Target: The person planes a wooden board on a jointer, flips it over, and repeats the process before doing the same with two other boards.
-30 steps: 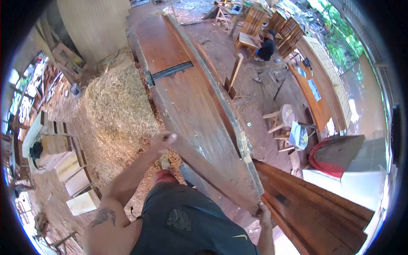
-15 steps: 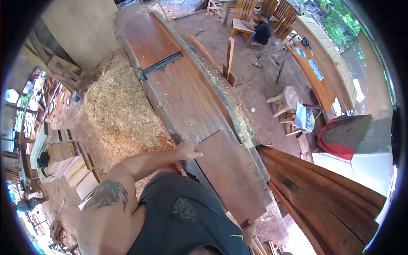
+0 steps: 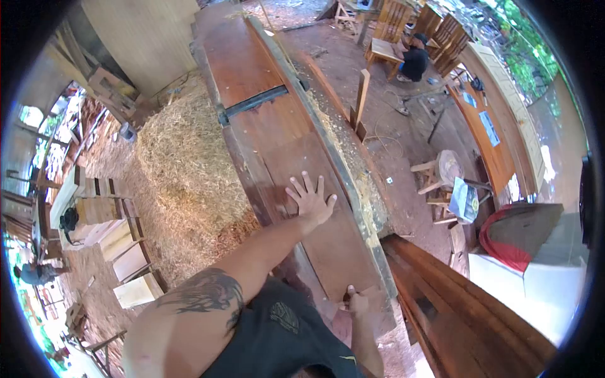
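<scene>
A flat reddish-brown wooden board (image 3: 332,242) lies lengthwise on the long bed of a jointer (image 3: 249,160). My left hand (image 3: 312,205) presses on the board's top with its fingers spread. At the near end of the board is my right hand (image 3: 359,303), its thumb up by the end edge and its other fingers mostly hidden; it appears to grip that end. Beyond the board's far end, a dark slot (image 3: 255,104) crosses the jointer bed. A raised fence (image 3: 315,123) runs along the board's right side.
A big heap of wood shavings (image 3: 189,151) lies left of the jointer. Long dark planks (image 3: 454,296) stand close on the right. Stacked boards (image 3: 104,220) sit at far left. Stools (image 3: 447,167) and a person (image 3: 414,60) beside wooden chairs are farther right.
The board has slid forward along the bed toward the slot. My left hand has gone from the board's far edge to flat on its top, and my right hand has moved forward with the near end.
</scene>
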`<state>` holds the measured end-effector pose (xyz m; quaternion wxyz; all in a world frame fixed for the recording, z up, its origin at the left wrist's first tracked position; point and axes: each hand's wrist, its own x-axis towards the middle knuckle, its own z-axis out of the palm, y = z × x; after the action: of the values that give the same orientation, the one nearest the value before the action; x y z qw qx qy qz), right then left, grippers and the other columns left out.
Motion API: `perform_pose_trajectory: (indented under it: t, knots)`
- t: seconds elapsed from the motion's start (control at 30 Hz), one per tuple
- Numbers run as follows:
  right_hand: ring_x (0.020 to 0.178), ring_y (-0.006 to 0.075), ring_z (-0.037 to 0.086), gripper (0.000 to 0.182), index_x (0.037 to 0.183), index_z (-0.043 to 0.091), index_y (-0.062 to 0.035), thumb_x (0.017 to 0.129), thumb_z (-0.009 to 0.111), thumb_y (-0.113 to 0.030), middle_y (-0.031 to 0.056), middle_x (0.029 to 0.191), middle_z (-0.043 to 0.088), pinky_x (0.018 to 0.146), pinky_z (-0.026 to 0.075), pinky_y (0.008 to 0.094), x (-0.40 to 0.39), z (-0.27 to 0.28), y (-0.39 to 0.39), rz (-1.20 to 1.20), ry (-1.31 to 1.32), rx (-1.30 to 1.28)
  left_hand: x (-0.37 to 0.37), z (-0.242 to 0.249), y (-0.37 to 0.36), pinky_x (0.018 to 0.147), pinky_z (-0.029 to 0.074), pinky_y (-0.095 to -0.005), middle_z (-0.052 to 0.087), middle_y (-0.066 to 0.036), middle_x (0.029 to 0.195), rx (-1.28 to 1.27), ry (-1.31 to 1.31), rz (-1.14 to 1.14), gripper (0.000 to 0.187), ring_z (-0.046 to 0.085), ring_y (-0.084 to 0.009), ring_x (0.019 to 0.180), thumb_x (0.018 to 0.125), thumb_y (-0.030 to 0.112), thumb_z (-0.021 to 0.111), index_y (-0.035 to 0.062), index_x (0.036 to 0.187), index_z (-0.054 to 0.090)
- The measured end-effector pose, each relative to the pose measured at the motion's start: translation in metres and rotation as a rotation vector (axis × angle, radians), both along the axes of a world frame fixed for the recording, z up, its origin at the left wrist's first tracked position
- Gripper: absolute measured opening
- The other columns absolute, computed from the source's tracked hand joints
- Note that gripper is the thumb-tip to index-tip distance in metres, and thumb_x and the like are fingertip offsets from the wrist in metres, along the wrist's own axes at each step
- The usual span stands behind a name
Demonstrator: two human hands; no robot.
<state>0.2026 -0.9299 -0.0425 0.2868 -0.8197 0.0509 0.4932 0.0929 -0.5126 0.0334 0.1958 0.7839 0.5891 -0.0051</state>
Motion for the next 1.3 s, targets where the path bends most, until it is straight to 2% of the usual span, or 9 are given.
perform_pose_trajectory:
  t: [0.1, 0.27, 0.4, 0.5, 0.7, 0.9, 1.1, 1.2, 1.3]
  knots:
    - [0.057, 0.0204, 0.066, 0.051, 0.099, 0.069, 0.0024, 0.107, 0.064, -0.048, 0.0114, 0.077, 0.067, 0.042, 0.055, 0.0367, -0.013, 0.078, 0.091, -0.006, -0.011, 0.041, 0.001, -0.001, 0.044, 0.117, 0.001, -0.0864, 0.002, -0.031, 0.177, 0.062, 0.041, 0.04, 0.086, -0.004, -0.0672, 0.156, 0.103, 0.066, 0.047, 0.0193, 0.172, 0.026]
    - [0.053, 0.0189, 0.064, 0.056, 0.093, 0.067, 0.0014, 0.112, 0.053, -0.05, 0.0111, 0.071, 0.067, 0.042, 0.05, 0.0343, -0.01, 0.026, 0.13, 0.272, -0.024, 0.074, -0.009, -0.024, 0.119, 0.118, 0.001, -0.0862, 0.003, -0.029, 0.178, 0.187, 0.081, 0.067, 0.084, -0.002, -0.0645, 0.158, 0.103, 0.067, 0.046, 0.0221, 0.172, 0.028]
    - [0.06, 0.0216, 0.07, 0.06, 0.095, 0.066, 0.0021, 0.112, 0.05, -0.053, 0.0122, 0.07, 0.07, 0.053, 0.056, 0.0368, -0.012, 0.097, 0.22, 0.269, 0.142, -0.009, -0.017, -0.022, 0.169, 0.118, 0.001, -0.0854, 0.004, -0.027, 0.178, 0.199, 0.103, 0.078, 0.082, -0.001, -0.0635, 0.158, 0.103, 0.067, 0.045, 0.0236, 0.171, 0.029]
    - [0.06, 0.0214, 0.068, 0.06, 0.094, 0.066, 0.0034, 0.113, 0.048, -0.051, 0.0124, 0.069, 0.069, 0.055, 0.056, 0.037, -0.02, 0.087, 0.247, 0.238, 0.106, 0.056, -0.021, -0.015, 0.205, 0.119, 0.0, -0.0847, 0.005, -0.026, 0.178, 0.188, 0.139, 0.08, 0.082, -0.001, -0.0632, 0.159, 0.104, 0.066, 0.045, 0.0241, 0.171, 0.029]
    - [0.049, 0.0196, 0.06, 0.058, 0.09, 0.064, 0.0002, 0.112, 0.053, -0.052, 0.0101, 0.064, 0.064, 0.045, 0.048, 0.0342, -0.031, 0.044, 0.297, 0.313, 0.014, 0.112, -0.03, -0.017, 0.274, 0.121, 0.0, -0.0823, 0.006, -0.025, 0.179, 0.209, 0.165, 0.093, 0.081, 0.002, -0.0614, 0.159, 0.104, 0.066, 0.044, 0.0241, 0.172, 0.028]
    - [0.046, 0.0179, 0.057, 0.058, 0.086, 0.061, -0.0014, 0.108, 0.059, -0.055, 0.0089, 0.062, 0.06, 0.04, 0.042, 0.0346, -0.039, 0.063, 0.335, 0.135, 0.106, 0.07, -0.037, -0.017, 0.301, 0.122, 0.001, -0.0816, 0.007, -0.024, 0.179, 0.212, 0.171, 0.099, 0.082, 0.003, -0.0606, 0.16, 0.103, 0.066, 0.046, 0.0251, 0.172, 0.028]
    - [0.048, 0.0173, 0.056, 0.042, 0.089, 0.063, -0.0038, 0.107, 0.065, -0.042, 0.007, 0.059, 0.058, 0.043, 0.043, 0.0321, -0.04, 0.067, 0.34, 0.131, 0.024, 0.244, -0.04, -0.021, 0.321, 0.123, 0.001, -0.0801, 0.009, -0.022, 0.179, 0.236, 0.17, 0.122, 0.08, 0.002, -0.0591, 0.16, 0.103, 0.067, 0.048, 0.0288, 0.171, 0.029]
    - [0.071, 0.0238, 0.069, 0.02, 0.102, 0.067, -0.0035, 0.104, 0.069, -0.024, 0.0114, 0.079, 0.069, 0.065, 0.057, 0.0359, -0.044, 0.056, 0.325, 0.524, -0.6, 0.822, -0.043, -0.025, 0.331, 0.124, 0.001, -0.0793, 0.009, -0.022, 0.179, 0.265, 0.156, 0.128, 0.08, 0.002, -0.058, 0.161, 0.103, 0.067, 0.048, 0.0296, 0.171, 0.03]
    - [0.114, 0.0393, 0.068, 0.032, 0.122, 0.069, -0.0043, 0.094, 0.07, -0.019, 0.0212, 0.126, 0.069, 0.097, 0.055, 0.0522, -0.048, 0.081, 0.369, 0.857, -0.8, 0.996, -0.043, -0.028, 0.337, 0.124, 0.0, -0.0789, 0.009, -0.022, 0.179, 0.271, 0.145, 0.122, 0.08, 0.002, -0.0575, 0.161, 0.103, 0.067, 0.049, 0.0296, 0.171, 0.029]
